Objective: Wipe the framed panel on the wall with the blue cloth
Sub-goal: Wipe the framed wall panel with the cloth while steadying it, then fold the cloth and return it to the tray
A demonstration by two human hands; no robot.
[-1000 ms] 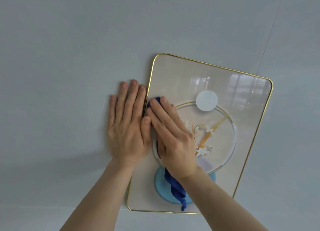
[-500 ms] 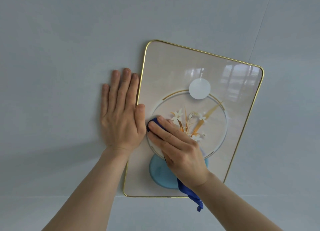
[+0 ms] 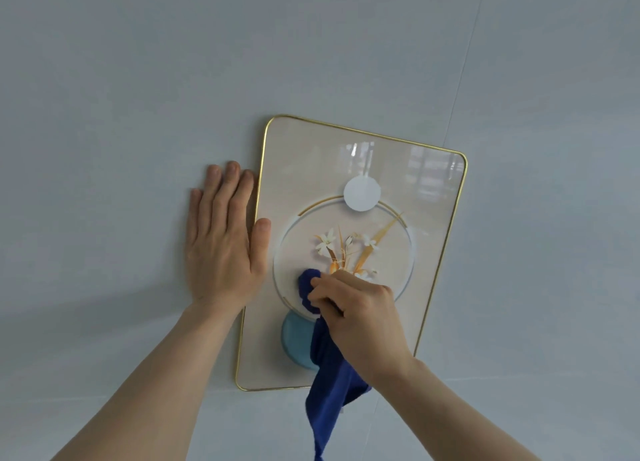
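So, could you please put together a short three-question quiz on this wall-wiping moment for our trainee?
1. True or false: the left hand lies flat and holds nothing.
2. Which hand has the blue cloth in its grip?
A. left
B. right
C. both
3. Fill in: the framed panel has a thin ____-coloured rim.

Key:
1. True; mostly on the wall, thumb over the panel's edge.
2. B; the right hand.
3. Gold.

Left hand [image 3: 221, 249] flat, fingers [image 3: 230, 187] spread upward; right hand [image 3: 360, 317] fisted, fingers curled.
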